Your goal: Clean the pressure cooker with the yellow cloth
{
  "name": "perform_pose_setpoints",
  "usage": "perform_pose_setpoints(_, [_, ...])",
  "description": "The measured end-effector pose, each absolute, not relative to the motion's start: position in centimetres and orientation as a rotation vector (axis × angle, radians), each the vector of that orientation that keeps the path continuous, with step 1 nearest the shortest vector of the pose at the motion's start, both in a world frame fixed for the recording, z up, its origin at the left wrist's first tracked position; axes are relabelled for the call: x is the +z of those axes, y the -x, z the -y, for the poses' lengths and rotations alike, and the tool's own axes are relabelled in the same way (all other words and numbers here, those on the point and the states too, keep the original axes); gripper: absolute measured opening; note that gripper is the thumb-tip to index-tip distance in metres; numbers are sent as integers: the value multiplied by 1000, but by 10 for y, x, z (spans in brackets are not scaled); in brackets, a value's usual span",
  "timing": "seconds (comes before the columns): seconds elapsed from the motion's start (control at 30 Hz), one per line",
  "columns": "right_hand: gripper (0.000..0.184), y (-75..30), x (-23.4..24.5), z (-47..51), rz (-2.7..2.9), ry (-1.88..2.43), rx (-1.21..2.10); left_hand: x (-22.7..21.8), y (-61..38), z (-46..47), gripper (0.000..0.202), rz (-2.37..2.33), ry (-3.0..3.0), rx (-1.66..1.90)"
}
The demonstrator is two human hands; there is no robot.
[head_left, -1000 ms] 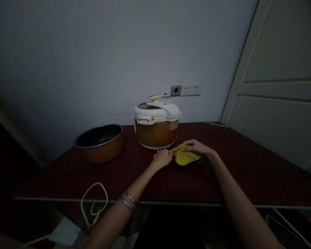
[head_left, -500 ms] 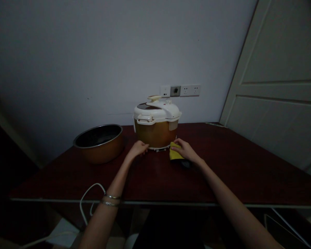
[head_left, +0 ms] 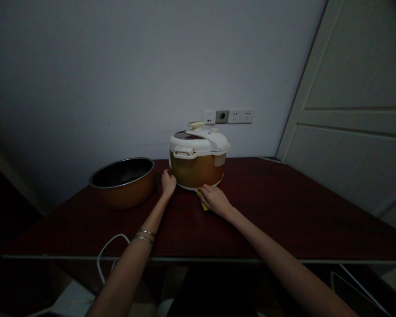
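Observation:
A gold electric pressure cooker (head_left: 193,169) with a white lid stands upright on the dark red table, its lid closed. My left hand (head_left: 168,182) is at the cooker's lower left side, fingers curled against its base edge; the fingertips are partly hidden. In my right hand (head_left: 214,199) is a yellow cloth (head_left: 203,202), pressed to the front of the cooker's white bottom rim. Most of the cloth is covered by the hand. Left of my left hand sits a wide orange-brown inner pot (head_left: 128,191) with a dark inside.
The table (head_left: 284,220) has its front edge close to my body. A white cord (head_left: 100,259) loops up at the front left edge. Wall sockets (head_left: 240,116) are behind the cooker. A white door (head_left: 350,110) stands on the right.
My right hand has moved left with the cloth, from the cooker's front right to the middle of its base. My left hand has shifted left and back around the base's side.

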State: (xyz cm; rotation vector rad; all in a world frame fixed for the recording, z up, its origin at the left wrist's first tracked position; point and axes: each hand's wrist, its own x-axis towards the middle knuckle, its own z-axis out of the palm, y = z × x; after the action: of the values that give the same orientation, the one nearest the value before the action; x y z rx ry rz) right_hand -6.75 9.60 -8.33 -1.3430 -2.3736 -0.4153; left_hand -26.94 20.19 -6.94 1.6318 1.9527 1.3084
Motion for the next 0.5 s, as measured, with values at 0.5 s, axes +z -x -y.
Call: perform_pose_setpoints(0.5, [19, 56, -75, -92, 2180, 1801, -378, -84, 275, -207, 63, -1644, -1653, 1258])
